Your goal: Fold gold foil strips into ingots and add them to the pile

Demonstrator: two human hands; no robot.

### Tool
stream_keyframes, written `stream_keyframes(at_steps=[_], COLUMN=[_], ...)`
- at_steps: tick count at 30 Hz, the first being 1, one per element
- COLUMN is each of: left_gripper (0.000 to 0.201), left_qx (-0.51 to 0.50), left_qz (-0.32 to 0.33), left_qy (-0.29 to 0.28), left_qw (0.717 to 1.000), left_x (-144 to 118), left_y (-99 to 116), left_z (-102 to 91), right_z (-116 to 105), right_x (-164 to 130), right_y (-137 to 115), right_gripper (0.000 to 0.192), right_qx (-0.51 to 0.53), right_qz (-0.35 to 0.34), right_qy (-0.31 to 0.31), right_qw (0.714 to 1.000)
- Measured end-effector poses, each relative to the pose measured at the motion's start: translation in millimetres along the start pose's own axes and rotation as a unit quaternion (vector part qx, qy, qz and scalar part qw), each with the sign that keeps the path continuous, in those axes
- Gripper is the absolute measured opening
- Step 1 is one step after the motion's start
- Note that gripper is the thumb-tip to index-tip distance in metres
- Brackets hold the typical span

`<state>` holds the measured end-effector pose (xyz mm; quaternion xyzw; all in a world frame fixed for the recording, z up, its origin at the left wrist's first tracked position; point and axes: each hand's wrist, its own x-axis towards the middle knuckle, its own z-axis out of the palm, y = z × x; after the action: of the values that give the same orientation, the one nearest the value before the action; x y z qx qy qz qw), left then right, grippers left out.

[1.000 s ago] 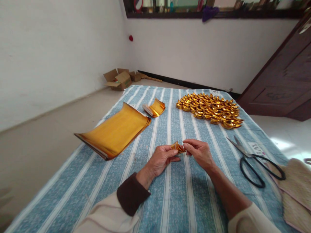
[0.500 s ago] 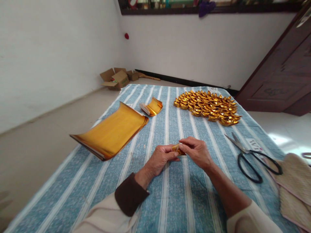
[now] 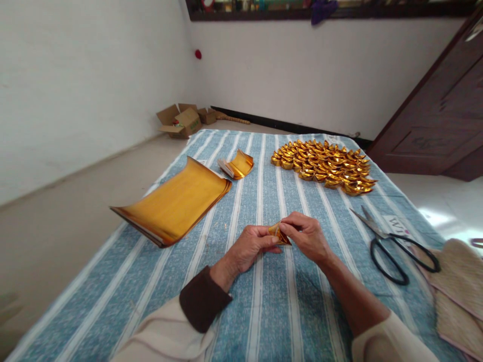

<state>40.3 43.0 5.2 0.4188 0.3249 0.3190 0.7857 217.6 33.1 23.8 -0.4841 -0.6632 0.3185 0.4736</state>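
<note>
A small folded piece of gold foil paper (image 3: 278,233) is held between my two hands above the striped cloth. My left hand (image 3: 251,247) pinches it from the left, thumb on top and fingers beneath. From the right, the thumb and fingertips of my right hand (image 3: 305,235) grip its upper edge, and they hide part of it. Further off lie a large stack of gold foil sheets (image 3: 177,201) at the left and a smaller stack of cut gold pieces (image 3: 240,165). Many folded gold paper ingots (image 3: 324,166) stand close together at the far right.
Black-handled scissors (image 3: 388,241) lie open to the right of my right hand. Beside them is a beige textile (image 3: 458,296) at the table's edge. A blue-and-white striped cloth (image 3: 211,281) covers the table. Cardboard boxes (image 3: 181,122) sit on the floor beyond.
The folded foil piece has tilted slightly, with more of its shiny lower side showing. Both hands stay on it with small finger shifts, and the view has moved a little.
</note>
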Motion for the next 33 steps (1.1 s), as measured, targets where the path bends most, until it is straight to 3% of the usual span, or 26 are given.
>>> stream_keyframes(at_steps=[26,33], left_gripper=[0.032,0.03], left_qx=[-0.028,-0.031], left_qz=[-0.033,-0.034], left_qy=[-0.019,-0.013], left_qw=[0.999,0.999], left_x=[-2.9,-2.9], left_y=[5.1,4.7], left_z=[0.7,1.0], right_z=[3.8,3.0], right_x=[-2.2,-2.7], right_y=[-1.7,-4.1], right_gripper=[0.023,0.02], right_qx=[0.104,0.038], right_qz=[0.105,0.035], right_qy=[-0.006,0.012], right_qw=[0.989,0.999])
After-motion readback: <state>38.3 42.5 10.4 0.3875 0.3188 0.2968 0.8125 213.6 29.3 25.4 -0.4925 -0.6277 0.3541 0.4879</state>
